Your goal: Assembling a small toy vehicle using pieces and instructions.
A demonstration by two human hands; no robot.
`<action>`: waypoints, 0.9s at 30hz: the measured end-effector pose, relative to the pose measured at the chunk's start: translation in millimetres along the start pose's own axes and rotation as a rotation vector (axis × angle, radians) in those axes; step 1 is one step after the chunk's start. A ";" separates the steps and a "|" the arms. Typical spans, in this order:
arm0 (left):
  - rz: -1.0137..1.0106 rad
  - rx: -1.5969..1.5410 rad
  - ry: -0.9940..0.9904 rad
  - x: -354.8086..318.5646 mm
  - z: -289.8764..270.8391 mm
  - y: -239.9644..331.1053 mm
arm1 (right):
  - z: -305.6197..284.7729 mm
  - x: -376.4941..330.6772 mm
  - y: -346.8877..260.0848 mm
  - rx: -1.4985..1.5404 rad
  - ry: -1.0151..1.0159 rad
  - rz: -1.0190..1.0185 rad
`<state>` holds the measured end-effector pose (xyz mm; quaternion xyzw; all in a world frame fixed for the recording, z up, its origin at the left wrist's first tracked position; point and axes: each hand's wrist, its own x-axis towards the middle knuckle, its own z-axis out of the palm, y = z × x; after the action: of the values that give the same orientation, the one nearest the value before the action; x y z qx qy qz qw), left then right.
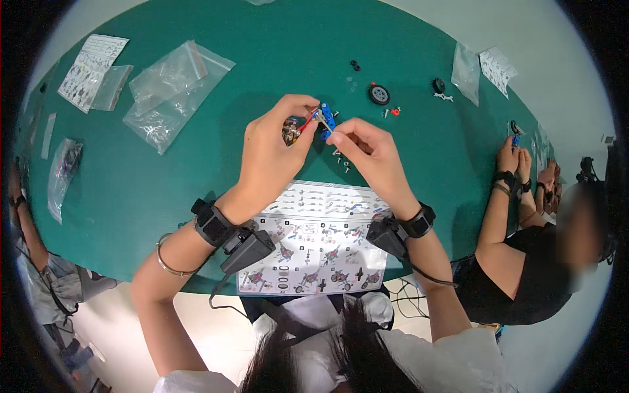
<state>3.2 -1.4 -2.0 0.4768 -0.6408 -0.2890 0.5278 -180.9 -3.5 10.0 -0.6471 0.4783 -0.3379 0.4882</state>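
Note:
Above the green table (pixel 196 164), my left hand (pixel 270 150) pinches a small toy model assembly (pixel 326 111) with blue and red parts. Silvery metal pieces (pixel 290 131) show beside the left palm, partly hidden by it. My right hand (pixel 375 152) closes its thumb and fingers on a thin grey metal tool (pixel 324 121), whose far end meets the assembly; its exact kind is too small to tell. A few loose screws (pixel 346 164) lie by the right fingers. Below both hands is a printed instruction sheet (pixel 314 245) with assembly pictures.
A black wheel (pixel 379 93) lies beyond my right hand, near a small red part (pixel 396 112) and small black pieces (pixel 355 65). Clear plastic bags (pixel 171 92) and a folded leaflet (pixel 95 69) lie far left. At right, a co-worker's hands (pixel 510 157) hold a similar model.

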 end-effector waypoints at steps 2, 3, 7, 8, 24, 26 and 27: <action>0.041 0.005 0.038 0.1 0.7 0.0 | 0.1 0.7 -1.7 -0.052 0.047 0.009; 0.042 0.007 0.035 0.0 -0.3 1.8 | -0.5 1.3 -3.2 -0.049 0.049 0.010; -0.096 0.003 -0.011 0.0 0.0 3.3 | -5.4 2.5 -8.8 -0.241 0.112 -0.119; -0.070 0.002 -0.001 -0.4 0.4 1.7 | -5.8 2.7 -9.5 -0.261 0.118 -0.126; -0.103 0.011 -0.074 -0.3 -0.1 0.3 | -5.1 1.4 -13.7 -0.501 0.227 -0.371; -0.096 0.027 -0.075 0.2 -0.8 -0.2 | -6.5 1.5 -15.1 -0.635 0.207 -0.379; -0.095 0.029 -0.078 0.6 -0.8 0.5 | -6.2 1.9 -14.3 -0.632 0.210 -0.377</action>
<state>3.8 -1.7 -1.2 0.5027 -0.6417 -0.3229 0.4809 -181.8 -6.2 25.4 -0.8042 0.4788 -0.3223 0.1422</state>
